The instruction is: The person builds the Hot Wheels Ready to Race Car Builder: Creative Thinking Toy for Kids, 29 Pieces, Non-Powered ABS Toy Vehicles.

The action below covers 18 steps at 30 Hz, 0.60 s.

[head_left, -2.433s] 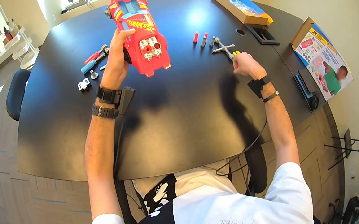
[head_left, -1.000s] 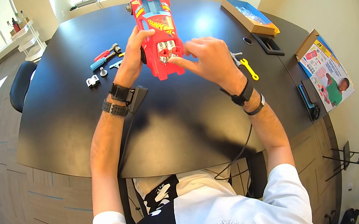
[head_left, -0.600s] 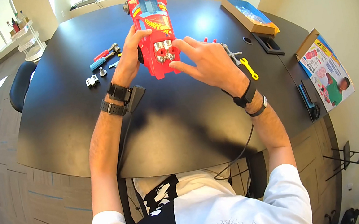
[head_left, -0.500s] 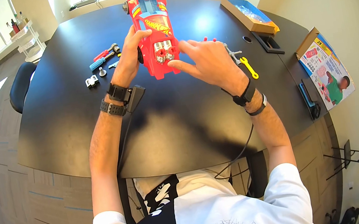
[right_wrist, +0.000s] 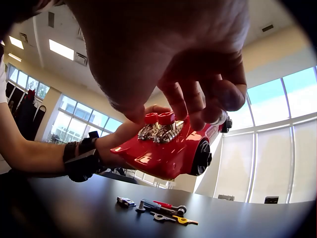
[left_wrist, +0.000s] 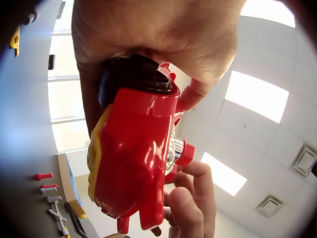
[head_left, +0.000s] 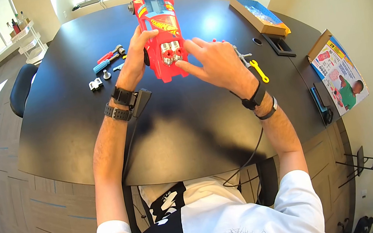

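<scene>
The left hand [head_left: 136, 55] grips the glossy red car [head_left: 166, 73]; the right hand [head_left: 220, 64], fingers relaxed, adjoins its chrome engine [head_left: 172, 54], worktop [head_left: 196, 172] edge bodyward of both.

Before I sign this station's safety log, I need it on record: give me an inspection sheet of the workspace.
Surface: dark, glossy table, light glaring off it.
Job's things: red toy car, held above the table; blue screwdriver and yellow wrench lying on opposite sides.
Clutter: open cardboard box and printed box at right.
Hands: left hand grips the car; right hand is at its engine, contact unclear.
Cables: dark cable crosses the front edge.
Surroundings: chair at left; windows beyond.
</scene>
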{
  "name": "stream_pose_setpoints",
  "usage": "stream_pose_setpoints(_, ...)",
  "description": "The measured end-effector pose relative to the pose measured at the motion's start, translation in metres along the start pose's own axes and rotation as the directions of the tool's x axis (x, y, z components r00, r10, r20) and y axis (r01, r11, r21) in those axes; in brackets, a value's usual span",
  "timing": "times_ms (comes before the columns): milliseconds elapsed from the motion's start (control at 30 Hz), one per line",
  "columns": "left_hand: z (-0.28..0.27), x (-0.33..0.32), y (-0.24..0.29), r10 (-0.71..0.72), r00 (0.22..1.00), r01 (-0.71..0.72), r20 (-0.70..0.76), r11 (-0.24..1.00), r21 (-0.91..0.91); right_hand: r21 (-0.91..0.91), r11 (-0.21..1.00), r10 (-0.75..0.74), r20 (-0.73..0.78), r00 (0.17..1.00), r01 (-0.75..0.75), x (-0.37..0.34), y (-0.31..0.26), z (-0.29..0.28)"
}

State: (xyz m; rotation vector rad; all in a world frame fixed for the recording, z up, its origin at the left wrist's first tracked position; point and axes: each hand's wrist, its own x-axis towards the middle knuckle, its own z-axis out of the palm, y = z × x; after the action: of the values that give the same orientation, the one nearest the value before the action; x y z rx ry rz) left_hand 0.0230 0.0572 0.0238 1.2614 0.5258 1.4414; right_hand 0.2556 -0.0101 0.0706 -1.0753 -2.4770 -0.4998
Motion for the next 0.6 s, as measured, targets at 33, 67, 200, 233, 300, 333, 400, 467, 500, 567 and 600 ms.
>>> stream_pose_setpoints(33,-0.001,0.001,-0.001,-0.004,1.000,0.004,0.000,1.000,-0.009,0.025,0.999,-0.027,-0.136,0.990,0.031,0.000,-0.002,0.000)
stream_pose_setpoints(67,-0.001,0.001,-0.001,-0.008,1.000,0.008,-0.002,1.000,-0.018,0.025,0.999,-0.028,-0.135,0.990,0.032,0.001,-0.001,0.002)
stream_pose_setpoints(200,-0.004,0.002,-0.004,-0.006,1.000,0.007,-0.014,0.999,0.048,0.064,0.998,-0.023,-0.049,0.999,0.026,0.005,0.004,0.009)
stream_pose_setpoints(233,-0.004,0.002,-0.005,-0.020,1.000,0.020,-0.014,0.999,0.028,0.042,0.999,-0.001,0.016,1.000,0.000,0.006,0.004,0.009)
stream_pose_setpoints(300,-0.003,0.002,-0.005,-0.032,0.999,0.032,-0.013,0.999,0.009,0.065,0.998,-0.020,-0.081,0.997,0.025,0.008,0.000,0.010)
stream_pose_setpoints(333,-0.003,0.002,-0.004,-0.032,0.999,0.032,-0.007,0.999,0.000,0.087,0.995,-0.036,-0.175,0.984,0.052,0.008,-0.001,0.011)
stream_pose_setpoints(400,-0.003,0.002,-0.004,-0.034,0.999,0.034,-0.002,0.999,-0.007,0.082,0.996,-0.025,-0.120,0.992,0.035,0.009,0.002,0.014)
stream_pose_setpoints(467,-0.004,0.003,-0.005,-0.016,1.000,0.016,0.009,0.997,0.070,0.076,0.997,-0.015,-0.065,0.998,0.020,0.011,0.004,0.014)
stream_pose_setpoints(500,-0.005,0.003,-0.006,-0.016,1.000,0.016,0.008,0.997,0.071,0.037,0.999,0.003,-0.014,1.000,-0.003,0.011,0.005,0.013)
stream_pose_setpoints(567,-0.005,0.003,-0.006,-0.029,1.000,0.029,0.003,0.999,0.041,-0.005,1.000,0.023,0.036,0.999,-0.022,0.011,0.004,0.009)
stream_pose_setpoints(600,-0.005,0.003,-0.006,-0.030,1.000,0.030,0.003,0.999,0.041,0.030,1.000,-0.006,-0.063,0.998,0.008,0.012,-0.001,0.007)
